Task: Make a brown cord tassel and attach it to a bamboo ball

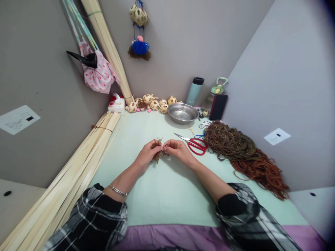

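Over the middle of the pale green table point(167, 195), my two hands meet at a small bunch of brown yarn point(157, 158). My left hand point(150, 152) pinches the bunch, and its short strands stick out above and below the fingers. Thumb and fingertips of my right hand point(177, 149) are pressed together right beside it, at the bunch's right edge; what they pinch is too small to make out. To the right of my right hand lie red-handled scissors point(196, 145), blades pointing left.
Brown and rust yarn point(235, 146) is heaped on the right. Long bamboo strips point(78, 167) run along the left. At the back stand a metal bowl point(183, 113), woven balls point(155, 104), a blue tumbler point(195, 91), a water bottle point(212, 97) and a phone point(218, 107).
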Demonstrator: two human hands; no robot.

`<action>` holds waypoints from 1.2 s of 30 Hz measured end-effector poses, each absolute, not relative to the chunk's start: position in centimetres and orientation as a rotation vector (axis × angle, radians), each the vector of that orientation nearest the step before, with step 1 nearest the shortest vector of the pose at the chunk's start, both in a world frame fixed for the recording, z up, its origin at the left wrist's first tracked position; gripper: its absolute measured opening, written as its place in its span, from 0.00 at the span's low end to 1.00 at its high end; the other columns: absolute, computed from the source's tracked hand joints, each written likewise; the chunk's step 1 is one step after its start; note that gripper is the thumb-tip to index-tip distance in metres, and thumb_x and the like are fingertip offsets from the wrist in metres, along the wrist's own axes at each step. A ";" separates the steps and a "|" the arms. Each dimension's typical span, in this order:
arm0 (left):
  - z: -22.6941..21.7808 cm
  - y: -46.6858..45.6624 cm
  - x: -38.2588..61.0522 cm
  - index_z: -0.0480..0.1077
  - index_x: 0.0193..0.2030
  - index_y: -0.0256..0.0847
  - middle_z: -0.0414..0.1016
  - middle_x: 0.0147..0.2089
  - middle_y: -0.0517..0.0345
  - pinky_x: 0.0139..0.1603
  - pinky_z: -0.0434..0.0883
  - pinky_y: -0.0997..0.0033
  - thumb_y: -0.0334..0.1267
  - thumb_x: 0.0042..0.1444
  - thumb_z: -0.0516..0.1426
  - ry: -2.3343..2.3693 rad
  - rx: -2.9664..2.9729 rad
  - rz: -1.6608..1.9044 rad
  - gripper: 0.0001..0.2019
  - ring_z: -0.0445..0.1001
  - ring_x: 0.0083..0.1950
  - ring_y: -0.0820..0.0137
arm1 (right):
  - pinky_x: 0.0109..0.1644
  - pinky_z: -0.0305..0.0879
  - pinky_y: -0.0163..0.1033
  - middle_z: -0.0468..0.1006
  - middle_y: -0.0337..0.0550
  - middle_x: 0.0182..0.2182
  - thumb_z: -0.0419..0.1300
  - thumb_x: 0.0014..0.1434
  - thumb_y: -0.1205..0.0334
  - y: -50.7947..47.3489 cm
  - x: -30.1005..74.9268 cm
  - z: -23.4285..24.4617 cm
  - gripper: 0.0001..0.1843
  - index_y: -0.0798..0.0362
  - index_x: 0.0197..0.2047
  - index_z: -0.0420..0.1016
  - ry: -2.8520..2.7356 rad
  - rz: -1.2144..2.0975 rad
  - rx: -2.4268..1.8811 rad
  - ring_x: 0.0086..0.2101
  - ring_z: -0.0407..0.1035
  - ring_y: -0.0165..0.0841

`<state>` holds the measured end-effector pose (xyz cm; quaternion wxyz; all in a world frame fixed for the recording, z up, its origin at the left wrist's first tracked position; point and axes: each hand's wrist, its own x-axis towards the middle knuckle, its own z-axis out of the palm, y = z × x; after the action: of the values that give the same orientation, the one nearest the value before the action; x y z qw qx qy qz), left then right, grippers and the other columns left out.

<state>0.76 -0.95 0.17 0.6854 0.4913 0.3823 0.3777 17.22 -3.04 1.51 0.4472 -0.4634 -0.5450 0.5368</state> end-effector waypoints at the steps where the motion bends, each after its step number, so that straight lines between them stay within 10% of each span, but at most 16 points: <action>1: 0.2 -0.9 0.7 0.66 0.34 0.39 0.65 0.24 0.63 0.23 0.58 0.77 0.40 0.49 0.61 0.867 1.084 0.845 0.09 0.63 0.24 0.77 | 0.32 0.58 0.34 0.72 0.37 0.24 0.65 0.50 0.59 -3.0 17.2 1.5 0.09 0.56 0.30 0.73 -1.354 1.330 -1.147 0.25 0.63 0.26; 36: 0.1 -0.5 0.5 0.67 0.35 0.39 0.69 0.29 0.62 0.26 0.62 0.80 0.39 0.51 0.62 0.739 0.951 0.848 0.09 0.67 0.25 0.79 | 0.32 0.57 0.33 0.72 0.37 0.24 0.64 0.50 0.59 -2.8 17.5 0.5 0.08 0.56 0.29 0.72 -1.408 1.337 -1.153 0.26 0.63 0.26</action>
<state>0.54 -0.54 0.10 0.7408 0.4338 0.3370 0.3866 17.53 -2.76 0.52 0.4276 -0.4616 -0.5637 0.5351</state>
